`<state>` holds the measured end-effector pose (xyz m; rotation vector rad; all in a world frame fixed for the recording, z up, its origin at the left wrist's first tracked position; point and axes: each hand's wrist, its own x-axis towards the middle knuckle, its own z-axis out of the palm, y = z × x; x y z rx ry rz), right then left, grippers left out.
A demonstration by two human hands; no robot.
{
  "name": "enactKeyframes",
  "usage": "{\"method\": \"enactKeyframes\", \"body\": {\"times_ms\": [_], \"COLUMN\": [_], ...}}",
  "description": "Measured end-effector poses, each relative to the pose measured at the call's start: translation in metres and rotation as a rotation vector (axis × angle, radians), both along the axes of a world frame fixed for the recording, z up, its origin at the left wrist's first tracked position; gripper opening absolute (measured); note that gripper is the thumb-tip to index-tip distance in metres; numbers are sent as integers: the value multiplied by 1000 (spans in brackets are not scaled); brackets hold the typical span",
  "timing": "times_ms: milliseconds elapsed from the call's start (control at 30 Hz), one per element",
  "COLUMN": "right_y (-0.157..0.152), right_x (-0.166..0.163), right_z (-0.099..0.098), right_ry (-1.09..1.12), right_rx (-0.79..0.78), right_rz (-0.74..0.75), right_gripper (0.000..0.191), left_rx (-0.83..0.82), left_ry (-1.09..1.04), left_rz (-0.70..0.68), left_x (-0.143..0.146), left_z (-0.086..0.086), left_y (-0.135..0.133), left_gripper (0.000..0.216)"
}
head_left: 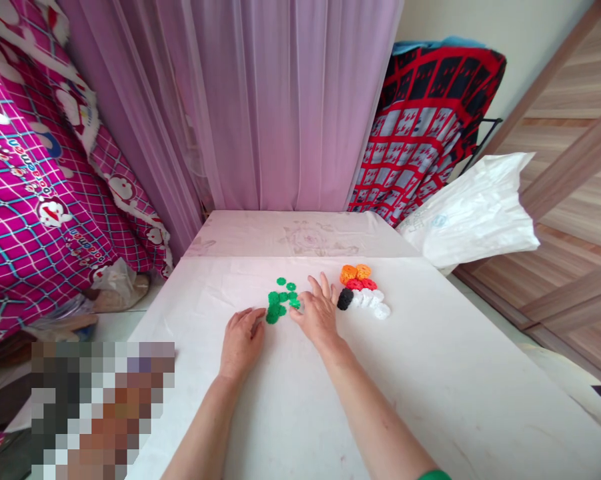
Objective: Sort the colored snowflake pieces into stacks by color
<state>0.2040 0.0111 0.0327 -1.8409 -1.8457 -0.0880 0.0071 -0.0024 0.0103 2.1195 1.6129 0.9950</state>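
Note:
Small green scalloped discs (273, 309), which look crocheted, lie in a loose cluster on the table, several of them overlapping. My left hand (242, 339) rests palm down just left of the cluster, fingers stretched out and holding nothing. At the cluster's right side, my right hand (319, 312) has its thumb and index finger at a green disc (295, 303), while its other fingers are spread. Right of that hand are groups of similar discs: orange discs (349, 273), red discs (362, 284), black discs (345, 299) and white discs (375, 299).
A pale cloth covers the table (405, 387). Against its back hangs a purple curtain (290, 100). A white plastic bag (475, 210) stands at the right edge, before a wooden wardrobe (575, 173). Pink patterned fabric (55, 167) hangs at left; a blurred patch covers the lower left.

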Motion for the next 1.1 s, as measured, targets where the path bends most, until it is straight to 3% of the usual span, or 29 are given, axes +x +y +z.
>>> {"method": "enactKeyframes", "body": {"times_ms": [100, 267, 567, 833, 967, 1100], "right_y": [-6, -13, -11, -11, -25, -34], "right_x": [16, 38, 32, 36, 28, 3], "right_z": [8, 18, 13, 9, 0, -5], "right_ry": [24, -42, -98, -95, -41, -2], "right_rx": [72, 43, -50, 10, 137, 99], "right_rz": [-75, -93, -55, -39, 42, 189], "right_gripper": [14, 13, 12, 15, 14, 16], "left_rx": [-7, -24, -21, -19, -1, -20], "left_ry": [-3, 5, 6, 7, -19, -111], "left_rz": [-2, 6, 1, 1, 1, 44], "left_x": [0, 0, 0, -2, -1, -2], "left_z": [0, 0, 3, 0, -1, -4], "left_y": [0, 0, 0, 1, 1, 3], "left_gripper": [31, 31, 31, 31, 31, 34]}}
